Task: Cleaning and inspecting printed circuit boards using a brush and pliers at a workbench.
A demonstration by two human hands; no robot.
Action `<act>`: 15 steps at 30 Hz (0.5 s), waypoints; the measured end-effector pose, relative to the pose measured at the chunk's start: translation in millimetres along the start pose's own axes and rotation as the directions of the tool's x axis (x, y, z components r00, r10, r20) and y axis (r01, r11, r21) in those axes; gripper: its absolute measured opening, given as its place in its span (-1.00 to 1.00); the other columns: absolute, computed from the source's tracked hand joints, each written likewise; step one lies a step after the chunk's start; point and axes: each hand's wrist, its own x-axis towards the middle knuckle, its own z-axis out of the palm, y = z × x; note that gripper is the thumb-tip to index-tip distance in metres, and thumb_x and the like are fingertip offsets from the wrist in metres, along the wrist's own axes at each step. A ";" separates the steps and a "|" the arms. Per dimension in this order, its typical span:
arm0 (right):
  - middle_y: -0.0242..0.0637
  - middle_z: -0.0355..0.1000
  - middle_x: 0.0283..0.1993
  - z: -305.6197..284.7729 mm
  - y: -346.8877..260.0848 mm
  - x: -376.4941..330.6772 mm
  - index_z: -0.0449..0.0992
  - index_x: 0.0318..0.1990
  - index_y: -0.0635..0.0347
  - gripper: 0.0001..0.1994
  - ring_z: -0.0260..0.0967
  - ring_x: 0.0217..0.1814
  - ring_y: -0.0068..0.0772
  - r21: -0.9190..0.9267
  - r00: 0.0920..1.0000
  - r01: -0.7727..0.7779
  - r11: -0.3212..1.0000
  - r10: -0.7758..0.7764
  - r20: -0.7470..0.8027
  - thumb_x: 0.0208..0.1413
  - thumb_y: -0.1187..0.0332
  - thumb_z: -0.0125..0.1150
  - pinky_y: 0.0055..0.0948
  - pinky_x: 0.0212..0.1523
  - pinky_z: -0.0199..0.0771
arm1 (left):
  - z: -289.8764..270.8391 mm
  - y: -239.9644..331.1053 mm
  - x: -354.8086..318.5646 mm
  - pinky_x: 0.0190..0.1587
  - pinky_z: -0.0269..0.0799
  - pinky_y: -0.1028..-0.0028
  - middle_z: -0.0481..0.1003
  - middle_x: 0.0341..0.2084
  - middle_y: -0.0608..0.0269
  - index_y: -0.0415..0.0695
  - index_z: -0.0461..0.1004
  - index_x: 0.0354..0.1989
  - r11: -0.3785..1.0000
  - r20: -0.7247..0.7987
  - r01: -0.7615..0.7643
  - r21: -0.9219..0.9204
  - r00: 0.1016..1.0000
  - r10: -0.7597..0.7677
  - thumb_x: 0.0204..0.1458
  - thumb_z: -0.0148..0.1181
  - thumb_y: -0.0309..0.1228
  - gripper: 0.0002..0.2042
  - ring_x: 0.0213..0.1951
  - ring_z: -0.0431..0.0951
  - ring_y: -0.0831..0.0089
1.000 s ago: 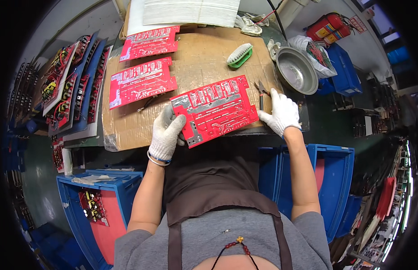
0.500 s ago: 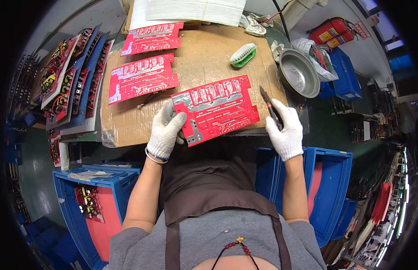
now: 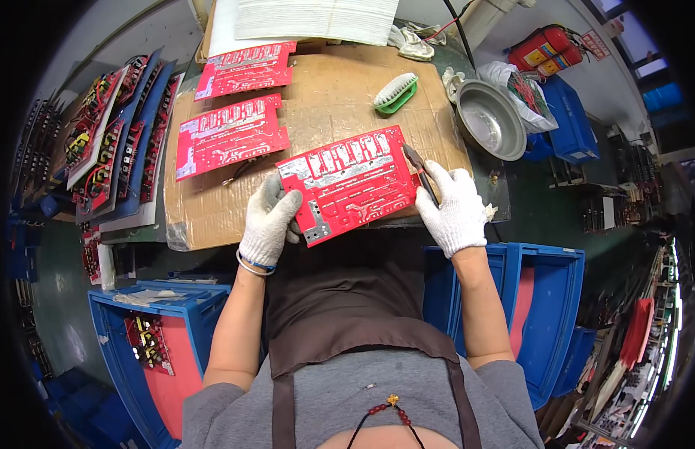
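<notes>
A red circuit board (image 3: 355, 187) with silvery solder tracks is tilted in front of me near the table's front edge. My left hand (image 3: 271, 217), in a white knit glove, grips its left edge with the thumb on top; the fingers beneath are partly hidden. My gloved right hand (image 3: 453, 209) is closed around a pair of cutting pliers (image 3: 420, 170) with dark jaws and orange-black handles. The pliers' jaws are at the board's right edge; whether they touch it I cannot tell. Two more red boards (image 3: 231, 136) (image 3: 246, 69) lie to the left, solder side up.
Cardboard (image 3: 340, 90) covers the table. A green brush (image 3: 397, 93) with white bristles and a metal bowl (image 3: 491, 120) stand at the right. Boards in a rack (image 3: 119, 142) crowd the left side. Blue crates (image 3: 156, 295) (image 3: 549, 314) flank me below the table.
My right hand has moved left with the pliers, bringing them from beside the board to its right edge. The left hand still holds the board, which has barely shifted.
</notes>
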 end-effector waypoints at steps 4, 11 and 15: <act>-0.08 0.42 -0.15 0.2 1.6 1.4 0.59 0.15 0.02 -0.55 0.49 -0.08 -0.01 -0.086 0.999 0.001 0.996 -0.005 -0.046 0.09 0.14 0.34 -0.10 -0.08 0.53 | 2.9 2.7 1.3 -0.70 0.37 0.69 0.58 -0.42 0.26 -0.31 0.39 0.18 1.000 -0.005 0.002 0.014 1.000 -0.002 0.24 0.24 -0.24 -0.54 -0.66 0.49 0.67; -0.12 0.43 -0.17 0.3 0.0 0.4 0.59 0.13 -0.01 -0.56 0.48 -0.13 -0.02 -0.022 0.999 0.037 0.999 -0.037 -0.029 0.08 0.15 0.35 -0.09 -0.13 0.52 | 1.9 4.1 0.6 -0.71 0.37 0.69 0.57 -0.42 0.27 -0.30 0.39 0.21 1.000 -0.010 0.005 0.008 1.000 -0.005 0.24 0.23 -0.27 -0.54 -0.65 0.49 0.67; -0.12 0.42 -0.18 -0.3 2.8 4.9 0.59 0.13 -0.01 -0.55 0.49 -0.10 -0.02 -0.116 0.999 0.007 0.993 -0.012 -0.037 0.07 0.14 0.34 -0.09 -0.11 0.53 | 1.6 0.3 1.5 -0.71 0.36 0.69 0.57 -0.42 0.28 -0.30 0.38 0.21 1.000 -0.006 -0.012 0.000 1.000 0.012 0.23 0.23 -0.28 -0.54 -0.64 0.50 0.67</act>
